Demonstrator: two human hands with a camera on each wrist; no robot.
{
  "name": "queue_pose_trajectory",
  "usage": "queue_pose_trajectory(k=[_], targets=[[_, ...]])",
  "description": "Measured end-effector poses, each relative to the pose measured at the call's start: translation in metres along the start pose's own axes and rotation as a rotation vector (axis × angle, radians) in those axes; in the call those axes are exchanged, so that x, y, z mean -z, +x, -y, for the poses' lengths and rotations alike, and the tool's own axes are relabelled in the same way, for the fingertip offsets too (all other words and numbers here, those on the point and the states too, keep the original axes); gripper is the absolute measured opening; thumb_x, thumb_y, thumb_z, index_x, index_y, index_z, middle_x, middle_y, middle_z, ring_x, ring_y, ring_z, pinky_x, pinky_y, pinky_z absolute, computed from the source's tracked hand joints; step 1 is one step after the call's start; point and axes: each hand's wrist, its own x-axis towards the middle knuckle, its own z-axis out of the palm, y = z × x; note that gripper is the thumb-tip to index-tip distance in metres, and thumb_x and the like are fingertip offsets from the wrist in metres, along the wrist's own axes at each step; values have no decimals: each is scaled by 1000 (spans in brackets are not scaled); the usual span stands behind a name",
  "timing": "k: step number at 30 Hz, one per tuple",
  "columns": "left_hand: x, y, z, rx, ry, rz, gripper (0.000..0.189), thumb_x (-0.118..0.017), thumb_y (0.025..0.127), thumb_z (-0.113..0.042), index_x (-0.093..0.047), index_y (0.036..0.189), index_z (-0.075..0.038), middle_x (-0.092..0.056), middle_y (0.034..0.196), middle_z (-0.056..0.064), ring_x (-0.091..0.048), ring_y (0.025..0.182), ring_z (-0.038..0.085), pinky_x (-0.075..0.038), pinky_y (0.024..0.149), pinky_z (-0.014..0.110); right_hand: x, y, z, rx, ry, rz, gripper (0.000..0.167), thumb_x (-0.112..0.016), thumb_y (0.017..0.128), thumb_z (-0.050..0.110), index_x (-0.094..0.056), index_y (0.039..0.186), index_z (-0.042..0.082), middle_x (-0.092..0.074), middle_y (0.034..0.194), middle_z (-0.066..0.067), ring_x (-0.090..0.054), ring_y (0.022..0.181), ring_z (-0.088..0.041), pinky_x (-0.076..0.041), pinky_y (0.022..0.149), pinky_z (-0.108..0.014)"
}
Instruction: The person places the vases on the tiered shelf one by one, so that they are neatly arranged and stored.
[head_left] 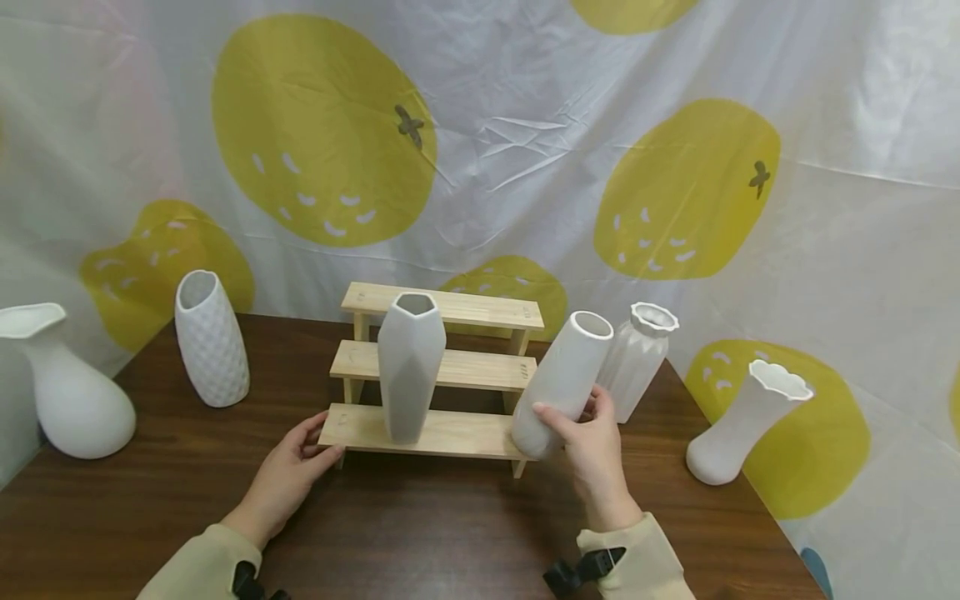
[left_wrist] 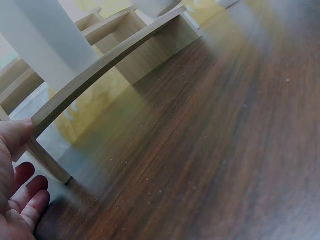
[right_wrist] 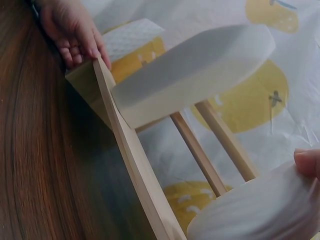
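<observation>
A three-step wooden display stand is on the table. My left hand grips the left end of its lowest step, with the thumb at the front edge. On that step stands a faceted white vase, left of the middle. My right hand holds a smooth, tapered white vase, tilted, with its base at the right end of the lowest step; whether base and wood touch, I cannot tell. Behind that hand is a ribbed white vase with a frilled rim.
At the left are a flared white vase and a quilted-pattern white vase. A scallop-rimmed white vase stands near the table's right edge. Behind the brown wood table hangs a fruit-print curtain.
</observation>
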Motion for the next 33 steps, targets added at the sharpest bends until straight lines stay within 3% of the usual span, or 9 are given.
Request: queue_pose_trajectory(k=[10, 33], targets=[[0, 0, 0, 10, 0, 1, 75, -65, 92, -36, -28, 151, -7, -46, 138, 18, -50, 116, 27, -47, 86, 29, -18, -4, 1, 13, 40, 47, 70, -80, 76, 5, -40, 132, 3, -47, 114, -15, -48, 101, -24, -47, 80, -36], [0, 1, 1, -10, 11, -8, 76, -66, 91, -41, -30, 150, -7, -48, 137, 18, -52, 113, 26, -47, 88, 32, -58, -10, 6, 7, 63, 141, 72, -84, 71, 10, -44, 131, 9, -51, 117, -15, -51, 106, -27, -44, 89, -41]])
